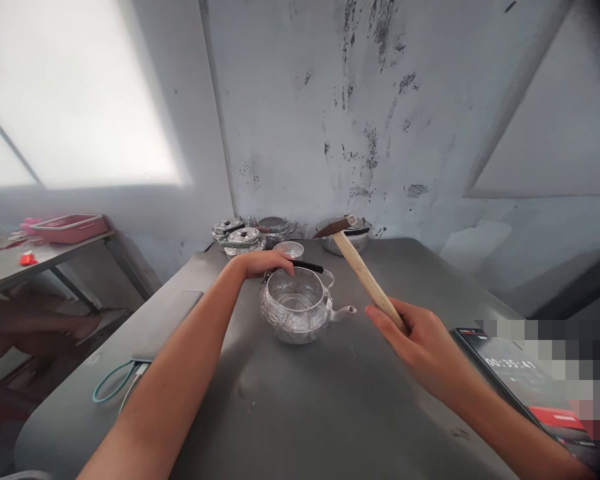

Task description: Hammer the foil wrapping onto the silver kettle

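Observation:
A silver metal teapot (pixel 296 320) without a lid stands upright on the grey table, its spout pointing right. My left hand (pixel 267 263) is closed at the back of the pot, on its black handle (pixel 307 267); part of the grip is hidden. In my right hand (pixel 415 337) is a hammer (pixel 363 270), held by its pale wooden shaft. The rusty-brown head is raised above the table, right of the pot and apart from it. A perforated metal strainer (pixel 289 249) sits just behind the pot.
Several lidded teapots (pixel 245 241) and another pot (pixel 337 245) stand along the table's back edge. A power bank (pixel 169 323) with a teal cable lies at left; a tablet (pixel 520 380) showing a timer lies at right. On a side table stands a pink basket (pixel 73 229).

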A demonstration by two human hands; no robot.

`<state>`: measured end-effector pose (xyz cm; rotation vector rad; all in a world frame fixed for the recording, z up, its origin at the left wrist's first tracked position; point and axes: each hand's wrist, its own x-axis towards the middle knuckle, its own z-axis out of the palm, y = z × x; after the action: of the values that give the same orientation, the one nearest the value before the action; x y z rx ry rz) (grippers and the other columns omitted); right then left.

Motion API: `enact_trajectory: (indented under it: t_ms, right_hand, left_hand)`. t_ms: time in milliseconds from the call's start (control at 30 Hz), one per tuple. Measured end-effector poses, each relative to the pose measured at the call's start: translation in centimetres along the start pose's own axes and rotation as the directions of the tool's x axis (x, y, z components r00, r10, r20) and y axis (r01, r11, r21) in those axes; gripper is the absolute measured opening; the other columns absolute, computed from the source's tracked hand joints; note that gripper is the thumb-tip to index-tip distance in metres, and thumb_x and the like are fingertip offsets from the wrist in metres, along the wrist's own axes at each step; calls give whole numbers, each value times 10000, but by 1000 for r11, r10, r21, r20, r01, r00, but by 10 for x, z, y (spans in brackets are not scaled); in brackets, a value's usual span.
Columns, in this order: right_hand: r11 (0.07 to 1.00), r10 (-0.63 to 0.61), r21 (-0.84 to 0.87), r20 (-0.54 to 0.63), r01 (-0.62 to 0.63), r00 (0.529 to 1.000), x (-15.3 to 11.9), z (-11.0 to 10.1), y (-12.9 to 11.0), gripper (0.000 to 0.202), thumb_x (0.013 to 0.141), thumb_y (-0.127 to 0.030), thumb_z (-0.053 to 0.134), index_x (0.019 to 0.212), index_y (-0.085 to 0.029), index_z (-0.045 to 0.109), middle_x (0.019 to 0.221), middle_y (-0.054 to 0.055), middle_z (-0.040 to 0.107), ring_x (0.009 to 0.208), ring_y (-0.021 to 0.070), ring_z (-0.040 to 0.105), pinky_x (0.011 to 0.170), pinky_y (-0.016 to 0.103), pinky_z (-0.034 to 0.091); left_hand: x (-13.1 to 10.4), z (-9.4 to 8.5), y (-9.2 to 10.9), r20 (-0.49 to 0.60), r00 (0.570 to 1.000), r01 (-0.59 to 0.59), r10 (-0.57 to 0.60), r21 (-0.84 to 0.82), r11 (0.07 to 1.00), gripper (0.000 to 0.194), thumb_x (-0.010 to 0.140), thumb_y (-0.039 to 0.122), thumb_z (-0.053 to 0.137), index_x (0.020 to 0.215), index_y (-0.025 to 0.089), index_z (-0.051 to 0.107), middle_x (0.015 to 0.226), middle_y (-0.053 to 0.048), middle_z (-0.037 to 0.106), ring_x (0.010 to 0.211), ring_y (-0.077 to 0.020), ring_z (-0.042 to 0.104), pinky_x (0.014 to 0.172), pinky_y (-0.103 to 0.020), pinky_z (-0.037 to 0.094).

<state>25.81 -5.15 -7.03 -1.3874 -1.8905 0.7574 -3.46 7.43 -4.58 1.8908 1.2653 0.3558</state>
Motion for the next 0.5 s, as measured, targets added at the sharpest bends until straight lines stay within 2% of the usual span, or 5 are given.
enact_trajectory:
  t_ms: [133, 233, 333, 433, 500]
  right_hand:
    - [999, 12, 32, 28, -13, 1000, 0, 3, 3, 460, 927, -545, 438, 641, -232, 259, 630, -47, 195, 555, 105, 195, 480, 257, 178]
    - [1000, -2, 25, 38, 1, 999, 2, 3, 8, 464, 937, -551, 425, 642, -230, 267, 629, -45, 202, 559, 108, 198, 494, 265, 176]
    - [999, -44, -4, 71, 45, 997, 5, -6, 13, 467, 950, -560, 398, 650, -226, 270, 638, -45, 200, 567, 108, 194, 501, 270, 165]
    - [987, -56, -139, 147, 76, 988, 8, -21, 18, 468, 953, -572, 392, 658, -221, 297, 641, -45, 219, 571, 107, 206, 503, 269, 169]
    - [964, -6, -261, 186, 55, 983, 9, -27, 21, 476, 948, -590, 387, 660, -219, 311, 643, -43, 246, 573, 110, 233, 500, 267, 181]
  left_hand:
    - [0, -1, -1, 34, 998, 50, -48, -73, 996, 387, 697, 383, 635, 1026, 201, 726, 965, -40, 690, 873, -205, 621, 680, -269, 485]
    - [-2, -3, 1, 23, 1000, 16, -14, -64, 998, 344, 703, 370, 640, 993, 214, 739, 1018, -40, 694, 956, -235, 611, 750, -288, 482]
    - [-5, -7, 5, 5, 999, -33, 33, -12, 999, 320, 720, 362, 635, 989, 228, 747, 1077, -26, 692, 1035, -253, 591, 827, -299, 462]
    - [-10, -14, 11, -73, 994, -71, 77, 91, 993, 335, 745, 373, 631, 1037, 251, 742, 1133, -4, 681, 1087, -259, 570, 883, -304, 435]
    - [-14, -18, 17, -152, 985, -53, 82, 185, 981, 382, 763, 401, 622, 1104, 258, 720, 1124, -9, 682, 1052, -264, 584, 859, -316, 439]
